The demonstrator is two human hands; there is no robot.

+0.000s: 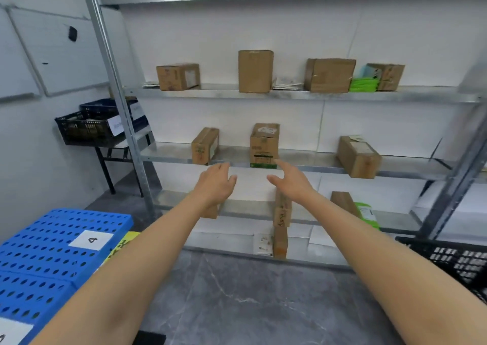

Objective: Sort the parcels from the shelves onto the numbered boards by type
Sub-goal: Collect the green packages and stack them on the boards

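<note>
1. Grey stone floor, white wall. Metal shelves (311,161) stand ahead with brown boxes spaced along each level. A green parcel (363,84) lies at upper right.
2. Step in hand (judged): the reach for a pick-up. Both arms stretch toward the middle shelf.
3. Left hand (214,183): fingers loosely open, holding nothing, just under the shelf edge.
4. Right hand (292,183): fingers spread wide, empty, with the forefinger tip close under the banded box (264,145).
5. Likely target is that banded box, upright at the front edge of the middle shelf, above and between the hands. Contact cannot be told.
6. Next move calls for raising both hands, closing them on the box's two sides, and lifting it clear of its neighbours.
7. Board 4 (52,252), blue and perforated, lies at lower left with nothing visible on it.
8. Containers: the black crate (81,129) and the blue crate (105,106) sit at left, contents unreadable. The inside of the right crate (458,260) is hidden.
</note>
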